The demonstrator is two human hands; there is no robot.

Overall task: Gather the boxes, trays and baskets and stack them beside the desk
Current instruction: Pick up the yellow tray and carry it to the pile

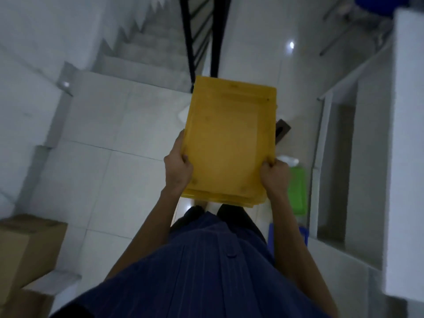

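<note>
Two hands carry the yellow trays (pixel 227 138), nested flat, dead centre. Your left hand (pixel 177 167) curls round the near left edge and your right hand (pixel 275 177) round the near right corner. A green tray (pixel 297 193) and a blue bin (pixel 271 239) lie on the floor at 4 o'clock, beside the white unit (pixel 406 134). Open tiles (pixel 103 180) spread toward 9, and stairs (pixel 146 49) rise at 11. A box (pixel 25 249) sits at 8, its print too blurred to read.
</note>
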